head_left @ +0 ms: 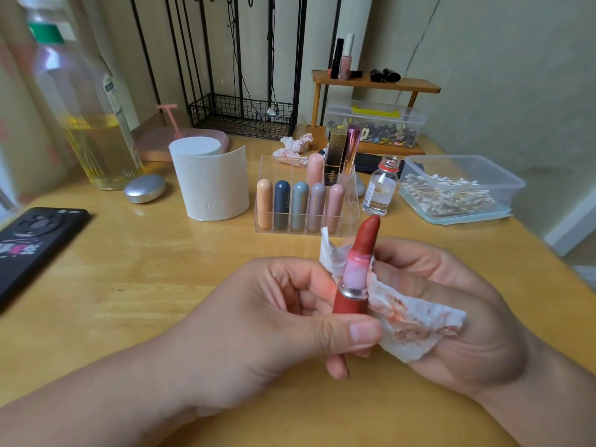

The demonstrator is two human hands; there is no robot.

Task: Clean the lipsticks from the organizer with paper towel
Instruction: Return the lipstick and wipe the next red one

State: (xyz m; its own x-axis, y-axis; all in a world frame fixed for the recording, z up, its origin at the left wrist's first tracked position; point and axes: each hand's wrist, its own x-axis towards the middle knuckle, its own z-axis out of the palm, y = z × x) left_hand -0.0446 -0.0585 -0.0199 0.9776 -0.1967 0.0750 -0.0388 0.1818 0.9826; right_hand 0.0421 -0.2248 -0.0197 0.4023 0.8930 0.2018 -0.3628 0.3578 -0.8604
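Red lipstick point(356, 279), uncapped, bullet up, stood upright in the left hand point(274, 321), whose thumb and curled fingers pinched its red base. Stained paper towel point(412, 321) sat at 3 o'clock of the tube, touching it, and was gripped in the curled fingers of the right hand point(458, 317). Clear organizer point(350, 217) with capped lipsticks point(300, 204) stood near, at 12 o'clock of the hands. Paper roll point(209, 185) stood at 10 o'clock on the wooden table point(129, 269).

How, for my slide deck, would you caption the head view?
Left hand holds an uncapped red lipstick while the right hand holds a stained paper towel against it.
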